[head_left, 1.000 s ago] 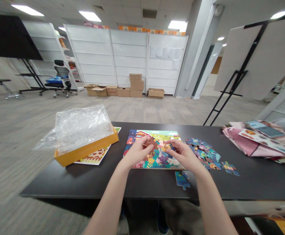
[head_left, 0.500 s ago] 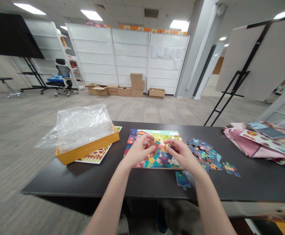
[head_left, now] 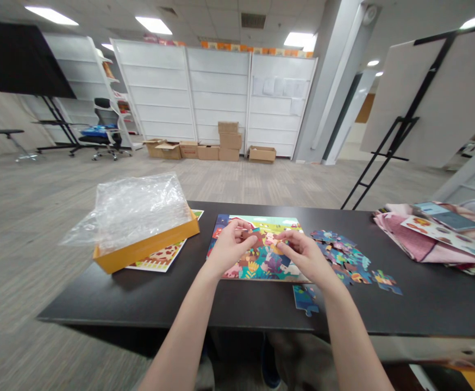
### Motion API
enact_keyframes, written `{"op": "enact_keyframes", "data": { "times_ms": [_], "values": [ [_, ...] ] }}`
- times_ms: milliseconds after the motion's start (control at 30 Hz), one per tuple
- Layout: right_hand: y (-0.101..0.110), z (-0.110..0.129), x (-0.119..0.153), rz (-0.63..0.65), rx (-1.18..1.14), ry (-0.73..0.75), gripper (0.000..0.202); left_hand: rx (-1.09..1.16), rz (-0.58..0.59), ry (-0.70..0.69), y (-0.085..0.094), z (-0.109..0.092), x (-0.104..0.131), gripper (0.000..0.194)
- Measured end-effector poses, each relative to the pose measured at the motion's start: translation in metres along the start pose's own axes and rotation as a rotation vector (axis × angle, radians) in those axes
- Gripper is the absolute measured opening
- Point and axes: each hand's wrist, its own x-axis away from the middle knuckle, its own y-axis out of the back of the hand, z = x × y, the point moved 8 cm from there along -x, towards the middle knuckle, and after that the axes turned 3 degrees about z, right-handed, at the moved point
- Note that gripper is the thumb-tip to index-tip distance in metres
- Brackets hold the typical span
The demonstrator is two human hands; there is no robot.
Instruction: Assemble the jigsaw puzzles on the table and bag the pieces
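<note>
Over a colourful picture board on the black table, both my hands are raised close together. My left hand pinches a brownish puzzle piece between thumb and fingers. Facing it from the right, my right hand is closed at the fingertips on a small pink and yellow puzzle piece, partly hidden by the thumb. Beside the board, a heap of loose puzzle pieces lies to the right. One blue puzzle piece rests nearer the table's front edge, below my right wrist.
At the left, a yellow box holding clear plastic wrap sits tilted over a printed sheet. Pink cloth, papers and a phone-like device are piled at the right. Beyond the table stand cardboard boxes and shelving.
My left fingers have shifted slightly, and the brownish puzzle piece shows more plainly between them. My right hand has barely moved. The loose pieces lie as before.
</note>
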Motion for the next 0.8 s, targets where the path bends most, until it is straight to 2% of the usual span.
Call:
{"op": "enact_keyframes", "data": {
  "times_ms": [367, 600, 800],
  "values": [
    [-0.008, 0.0, -0.002, 0.024, 0.086, 0.012, 0.029, 0.072, 0.022, 0.009, -0.01, -0.002, 0.001, 0.045],
    [-0.019, 0.0, -0.003, 0.093, 0.083, 0.02, 0.027, 0.097, 0.005, -0.014, -0.017, -0.002, 0.001, 0.045],
    [-0.014, -0.001, -0.003, 0.038, 0.037, 0.008, 0.031, 0.033, 0.011, -0.074, -0.023, 0.003, -0.002, 0.038]
  ]
}}
